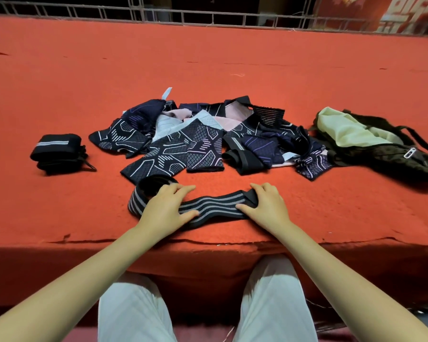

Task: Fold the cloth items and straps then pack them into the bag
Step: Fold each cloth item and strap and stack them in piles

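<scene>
Legs: pale trousers point(134, 314) lowest in view, against the table's front drop.
Surface: red felt table point(208, 58), its near edge cracked and frayed.
Room: metal railing point(208, 19) along the far edge, dark behind; a red banner point(410, 13) at top right.
Strap: black with grey stripes point(215, 206), flat near the front edge, looped at its left end.
Left hand: point(167, 206) fingers spread, pressing the strap by the loop.
Right hand: point(265, 203) gripping the strap's folded right end.
Pile: patterned dark cloths point(198, 141) behind the strap.
Roll: folded strap point(57, 151), left, apart.
Bag: dark, open point(381, 146), pale lining showing, right of the pile.
</scene>
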Tool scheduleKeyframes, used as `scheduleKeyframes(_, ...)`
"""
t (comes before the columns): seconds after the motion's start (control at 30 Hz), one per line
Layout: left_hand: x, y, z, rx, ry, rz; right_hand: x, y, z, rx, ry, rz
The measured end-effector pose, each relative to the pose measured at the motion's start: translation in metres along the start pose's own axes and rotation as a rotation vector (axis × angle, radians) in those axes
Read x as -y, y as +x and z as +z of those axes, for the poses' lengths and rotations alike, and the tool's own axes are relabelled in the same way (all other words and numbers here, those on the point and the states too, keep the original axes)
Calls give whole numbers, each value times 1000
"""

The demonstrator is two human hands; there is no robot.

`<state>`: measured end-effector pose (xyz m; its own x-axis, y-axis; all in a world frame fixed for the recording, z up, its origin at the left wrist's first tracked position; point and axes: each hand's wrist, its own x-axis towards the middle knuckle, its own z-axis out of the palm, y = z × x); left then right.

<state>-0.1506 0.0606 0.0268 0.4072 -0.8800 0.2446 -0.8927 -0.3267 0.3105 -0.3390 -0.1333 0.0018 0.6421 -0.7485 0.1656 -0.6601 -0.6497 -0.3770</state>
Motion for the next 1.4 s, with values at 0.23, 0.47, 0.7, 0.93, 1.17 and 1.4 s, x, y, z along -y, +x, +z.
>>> scheduleKeyframes(0.23,46,20,-42,-89,234,-261,-2,2,0,-33,32,36)
scheduleKeyframes(0.47,62,-13,-43,-160,242,-145,-10,0,0,-143,130,-52)
scheduleKeyframes(0.7,66,-58,-4,-9,315,5,-15,-6,-4,-194,252,-91)
scheduleKeyframes(0.93,72,-57,-13,98,212,104,-21,-12,-9,-169,313,-105)
scheduleKeyframes(1.17,76,-38,-13,95,12,188,-36,-19,-13,-145,320,18)
scheduleKeyframes(1.4,69,-23,-12,-1,-8,283,-25,-8,-19,-35,257,245)
